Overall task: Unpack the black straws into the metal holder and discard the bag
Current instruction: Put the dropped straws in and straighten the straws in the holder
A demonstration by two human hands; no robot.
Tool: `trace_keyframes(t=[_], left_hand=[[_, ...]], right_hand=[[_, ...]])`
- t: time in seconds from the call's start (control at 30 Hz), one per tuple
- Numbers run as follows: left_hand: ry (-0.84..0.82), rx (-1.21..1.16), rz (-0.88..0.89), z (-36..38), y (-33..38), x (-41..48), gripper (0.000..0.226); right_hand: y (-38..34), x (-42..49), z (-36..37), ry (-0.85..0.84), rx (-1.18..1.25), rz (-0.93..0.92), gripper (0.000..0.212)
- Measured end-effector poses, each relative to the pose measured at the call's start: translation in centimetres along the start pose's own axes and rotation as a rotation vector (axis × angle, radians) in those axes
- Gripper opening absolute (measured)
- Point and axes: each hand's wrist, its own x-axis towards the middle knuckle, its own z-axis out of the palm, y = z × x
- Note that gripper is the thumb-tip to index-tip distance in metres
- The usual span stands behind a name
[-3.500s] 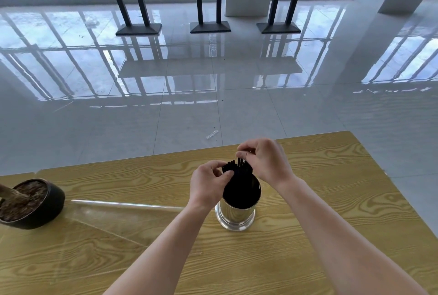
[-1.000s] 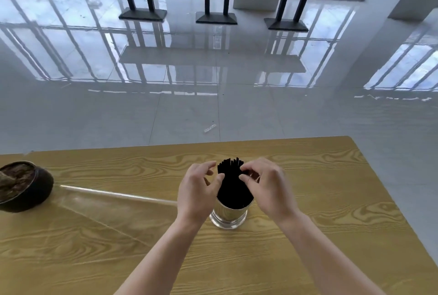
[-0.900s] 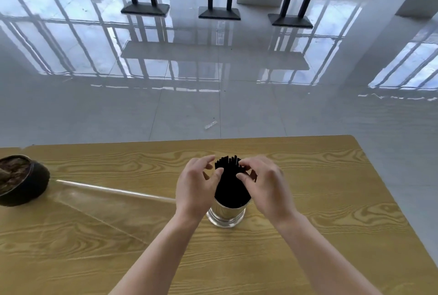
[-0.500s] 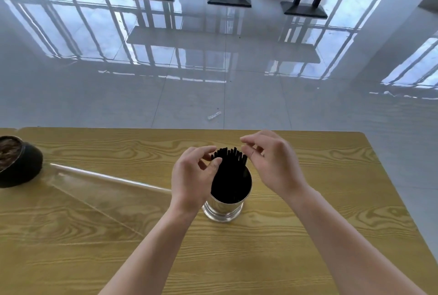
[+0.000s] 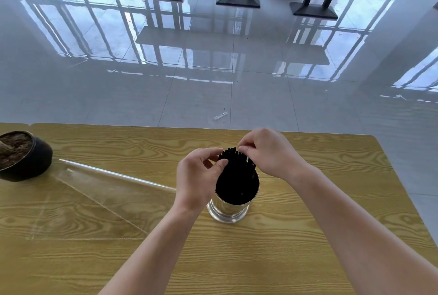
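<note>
The grip of the right hand [image 5: 267,152] is a narrow fingertip pinch at the far tops of the black straws [image 5: 235,176]; whether it actually grasps a straw cannot be told. The left hand [image 5: 198,176] pinches loosely at their near side, covering part of the bundle. The straws stand upright in the metal holder [image 5: 228,209] on the worktop [image 5: 308,259]. A clear bag [image 5: 94,200], barely visible, lies flat to the left, beside a dark pot [image 5: 26,157] cut off by the frame edge.
</note>
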Motion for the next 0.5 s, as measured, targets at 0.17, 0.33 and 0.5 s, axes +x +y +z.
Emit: trace_keyframes(t=[0.17,0.33,0.5], left_hand=[[0.003,0.005,-0.002,0.1,0.2,0.3,0.016],[0.004,0.009,0.018,0.1,0.6,0.4,0.016],[-0.024,0.122,0.078,0.2,1.3,0.9,0.018]], right_hand=[[-0.2,0.2,-0.3,-0.033,-0.003,-0.031,0.015],[-0.1,0.2,-0.2,-0.007,-0.003,-0.075,0.015],[0.0,0.1,-0.4,0.059,0.031,-0.161,0.013]])
